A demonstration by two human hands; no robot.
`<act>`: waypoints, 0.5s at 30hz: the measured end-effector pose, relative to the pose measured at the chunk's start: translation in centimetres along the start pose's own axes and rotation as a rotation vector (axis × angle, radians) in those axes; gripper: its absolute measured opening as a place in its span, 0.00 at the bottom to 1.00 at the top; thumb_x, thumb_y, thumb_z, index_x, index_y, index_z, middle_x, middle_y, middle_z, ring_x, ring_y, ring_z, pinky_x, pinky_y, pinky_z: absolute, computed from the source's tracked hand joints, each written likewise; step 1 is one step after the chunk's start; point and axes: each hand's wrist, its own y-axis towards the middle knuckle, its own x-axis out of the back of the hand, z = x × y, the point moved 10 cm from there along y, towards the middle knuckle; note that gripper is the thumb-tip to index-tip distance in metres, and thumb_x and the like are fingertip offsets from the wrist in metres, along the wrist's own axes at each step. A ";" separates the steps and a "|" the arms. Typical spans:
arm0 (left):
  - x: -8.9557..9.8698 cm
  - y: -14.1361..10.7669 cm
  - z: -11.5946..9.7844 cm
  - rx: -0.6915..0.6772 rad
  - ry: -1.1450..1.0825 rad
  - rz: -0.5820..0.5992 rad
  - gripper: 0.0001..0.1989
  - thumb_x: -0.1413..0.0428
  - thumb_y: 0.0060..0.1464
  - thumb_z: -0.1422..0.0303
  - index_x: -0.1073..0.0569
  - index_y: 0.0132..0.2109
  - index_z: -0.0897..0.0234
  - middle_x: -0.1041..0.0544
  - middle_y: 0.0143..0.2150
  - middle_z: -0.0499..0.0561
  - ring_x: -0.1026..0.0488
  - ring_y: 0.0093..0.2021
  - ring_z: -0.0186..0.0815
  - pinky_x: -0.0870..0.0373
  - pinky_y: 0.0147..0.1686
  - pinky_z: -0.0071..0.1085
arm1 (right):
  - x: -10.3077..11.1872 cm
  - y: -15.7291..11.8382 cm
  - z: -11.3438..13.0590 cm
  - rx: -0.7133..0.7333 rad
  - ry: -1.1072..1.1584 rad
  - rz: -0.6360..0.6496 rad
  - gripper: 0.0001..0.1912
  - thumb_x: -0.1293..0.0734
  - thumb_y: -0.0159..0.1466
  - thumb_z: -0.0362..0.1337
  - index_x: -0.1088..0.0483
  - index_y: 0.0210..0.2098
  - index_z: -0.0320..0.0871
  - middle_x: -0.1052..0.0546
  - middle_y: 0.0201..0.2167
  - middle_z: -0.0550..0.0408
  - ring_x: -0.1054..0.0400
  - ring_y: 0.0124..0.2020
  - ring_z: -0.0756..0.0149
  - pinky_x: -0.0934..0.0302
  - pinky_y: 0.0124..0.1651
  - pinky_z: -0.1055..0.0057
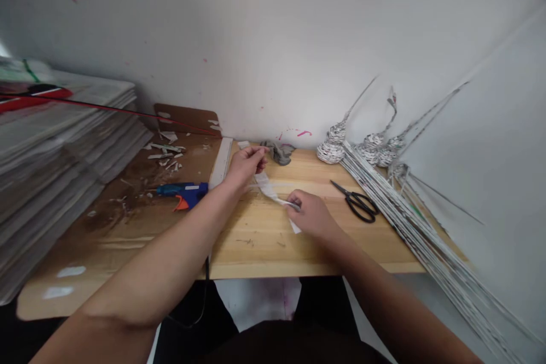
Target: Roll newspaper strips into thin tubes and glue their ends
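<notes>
A narrow strip of pale paper (266, 185) runs slantwise over the wooden table, twisted thinner toward its right end. My right hand (313, 213) is closed in a pinch on that end, and a flat bit of the paper shows below the fingers. At the strip's upper left end is my left hand (248, 166), raised a little, thumb and fingertips pressed together. Whether those fingertips hold the strip cannot be made out. Right of my right hand lie black-handled scissors (362, 206), blades pointing up left.
A blue glue gun (187, 193) lies on brown cardboard (140, 227), near paper scraps (168, 151). Stacked paper (63, 170) rises at far left. A grey cloth (279, 152) lies by the wall. Woven paper gourd shapes (331, 151) and long paper rods (409, 222) occupy the right.
</notes>
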 end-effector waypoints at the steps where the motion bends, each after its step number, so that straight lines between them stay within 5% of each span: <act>1: 0.0 0.0 0.0 0.003 -0.004 -0.001 0.08 0.40 0.50 0.67 0.24 0.37 0.67 0.28 0.23 0.45 0.34 0.21 0.25 0.40 0.21 0.21 | 0.4 -0.3 -1.2 -0.059 0.099 0.021 0.06 0.34 0.60 0.38 0.30 0.30 0.42 0.27 0.24 0.58 0.36 0.25 0.69 0.45 0.29 0.72; 3: -0.2 0.0 0.1 0.006 -0.018 0.015 0.08 0.40 0.51 0.66 0.24 0.37 0.66 0.28 0.23 0.45 0.34 0.21 0.25 0.40 0.22 0.21 | 1.4 -1.2 -3.3 -0.173 0.351 0.073 0.12 0.33 0.61 0.45 0.31 0.30 0.42 0.29 0.21 0.60 0.39 0.21 0.71 0.47 0.24 0.74; 5: -0.6 -0.1 0.1 0.007 -0.030 0.054 0.09 0.40 0.51 0.65 0.23 0.37 0.66 0.28 0.24 0.45 0.33 0.21 0.25 0.40 0.22 0.21 | 4.0 -2.0 -4.7 -0.234 0.614 -0.018 0.14 0.32 0.60 0.47 0.31 0.31 0.41 0.27 0.24 0.58 0.35 0.22 0.71 0.43 0.24 0.75; 8: -1.5 -0.4 0.1 0.005 -0.026 0.135 0.12 0.40 0.53 0.59 0.23 0.34 0.66 0.28 0.23 0.46 0.34 0.20 0.25 0.40 0.21 0.22 | 10.9 -4.0 -6.2 -0.291 0.936 -0.498 0.15 0.27 0.54 0.44 0.32 0.33 0.42 0.25 0.26 0.58 0.31 0.23 0.70 0.40 0.23 0.76; 10: -2.4 -0.9 0.3 0.024 0.007 0.223 0.20 0.43 0.54 0.52 0.25 0.28 0.66 0.29 0.20 0.47 0.35 0.18 0.25 0.42 0.19 0.22 | 14.4 -5.6 -5.1 -0.221 1.002 -0.748 0.13 0.28 0.56 0.42 0.33 0.34 0.42 0.24 0.29 0.58 0.30 0.23 0.71 0.38 0.23 0.76; 13: -5.5 -3.3 1.2 0.143 0.094 0.572 0.34 0.52 0.53 0.40 0.24 0.24 0.67 0.27 0.19 0.54 0.32 0.18 0.30 0.41 0.18 0.25 | 17.4 -7.4 -0.8 0.044 0.889 -0.936 0.08 0.31 0.60 0.38 0.34 0.35 0.43 0.23 0.31 0.56 0.29 0.23 0.69 0.36 0.23 0.74; 15: -7.9 -6.6 1.8 0.261 0.109 0.912 0.40 0.57 0.51 0.35 0.20 0.30 0.69 0.20 0.29 0.63 0.25 0.24 0.37 0.36 0.21 0.27 | 16.9 -8.1 2.1 0.194 0.746 -0.941 0.08 0.31 0.61 0.36 0.35 0.37 0.44 0.22 0.33 0.54 0.28 0.23 0.67 0.36 0.22 0.73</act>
